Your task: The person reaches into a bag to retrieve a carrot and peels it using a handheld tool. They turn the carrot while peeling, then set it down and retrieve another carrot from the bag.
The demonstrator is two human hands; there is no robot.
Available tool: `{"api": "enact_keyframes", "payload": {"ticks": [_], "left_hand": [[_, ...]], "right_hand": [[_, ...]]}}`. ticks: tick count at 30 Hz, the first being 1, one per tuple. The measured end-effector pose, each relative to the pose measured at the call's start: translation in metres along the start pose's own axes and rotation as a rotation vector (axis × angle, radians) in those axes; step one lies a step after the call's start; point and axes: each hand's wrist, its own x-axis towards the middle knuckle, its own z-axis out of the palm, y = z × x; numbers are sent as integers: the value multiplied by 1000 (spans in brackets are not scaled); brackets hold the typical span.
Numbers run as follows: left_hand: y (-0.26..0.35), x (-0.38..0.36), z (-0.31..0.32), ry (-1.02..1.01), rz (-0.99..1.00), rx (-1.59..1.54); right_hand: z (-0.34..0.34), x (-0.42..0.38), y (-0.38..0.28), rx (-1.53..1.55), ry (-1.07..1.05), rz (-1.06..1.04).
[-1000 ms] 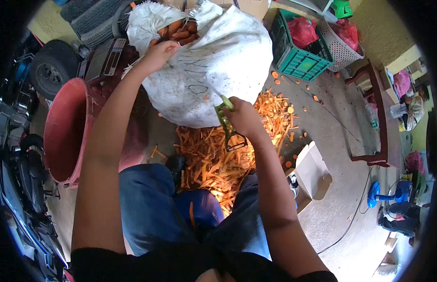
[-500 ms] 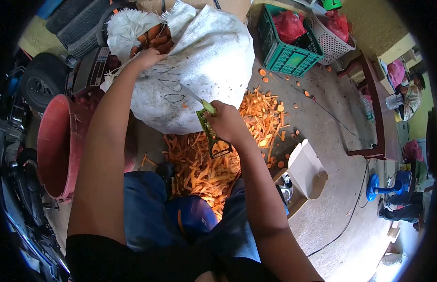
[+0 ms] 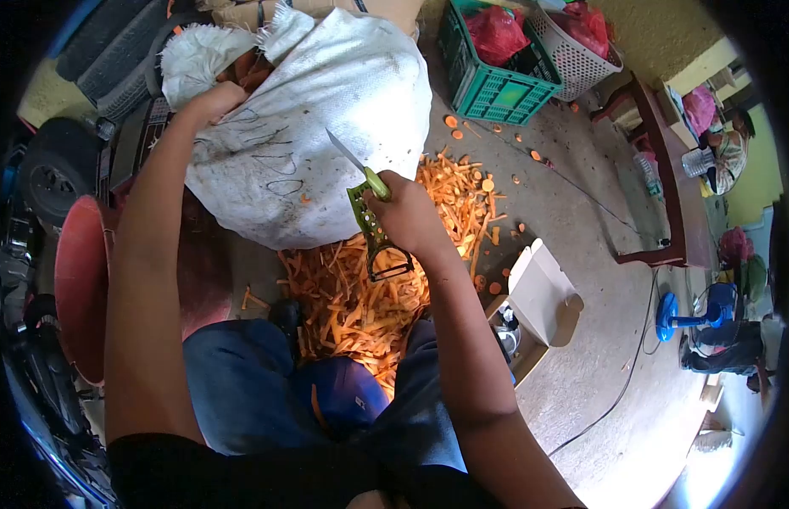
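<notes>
My left hand (image 3: 218,102) is at the mouth of a large white woven sack (image 3: 326,127), its fingers closed on the edge of the cloth. Orange-brown carrots (image 3: 252,71) show in the opening just beyond it. In my right hand (image 3: 404,216) are two tools together. One is a knife (image 3: 348,153) with a green handle, its blade pointing up and left in front of the sack. The other is a green peeler (image 3: 368,222) with a perforated body and a dark frame at its lower end. Beneath the tools, a heap of carrot peelings (image 3: 352,297) covers the floor between my legs.
A red tub (image 3: 82,288) stands at left, beside tyres (image 3: 59,170). Behind the sack's right are a green crate (image 3: 504,95) and a white basket (image 3: 572,59) with red bags. An open cardboard box (image 3: 543,293) lies at right, near a cable and a blue fan (image 3: 668,318).
My left hand has shifted left along the sack's mouth, and the opening shows fewer carrots. My right hand still holds the knife and peeler. The whole view has moved slightly.
</notes>
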Motion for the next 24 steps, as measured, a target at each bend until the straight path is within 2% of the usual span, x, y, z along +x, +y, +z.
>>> {"api": "enact_keyframes", "payload": {"ticks": [2, 3, 5, 6, 8, 9, 11, 12, 14, 15, 17, 18, 21, 24], "left_hand": [[-2, 11, -4, -198, -79, -20], [-4, 17, -6, -201, -77, -19], [9, 17, -11, -429, -263, -129], [17, 17, -14, -432, -258, -127], [30, 18, -16, -630, -347, -30], [33, 21, -13, -637, -347, -25], [35, 25, -8, -612, -411, 170], [36, 31, -6, -615, -412, 171], [37, 49, -1, -630, -293, 864], [33, 53, 5, -630, -292, 867], [32, 47, 17, -130, 26, 92], [37, 49, 20, -246, 68, -138], [35, 64, 28, -359, 31, -74], [40, 48, 29, -321, -21, -147]], "right_hand": [[0, 2, 3, 12, 20, -1], [-1, 3, 3, 12, 22, 2], [-2, 5, 4, 9, -1, 35], [-3, 7, 5, 6, 4, 39], [-4, 10, 7, 30, -8, 39], [-4, 12, 9, 32, -5, 47], [-4, 16, 10, 4, 2, 65], [-3, 17, 10, 5, 2, 68], [-3, 20, 10, 9, 3, 81], [-2, 21, 10, 11, 6, 83], [0, 23, 11, 49, 17, 62], [0, 23, 11, 48, 21, 66], [2, 25, 11, 31, 20, 72], [3, 24, 11, 38, 30, 62]]}}
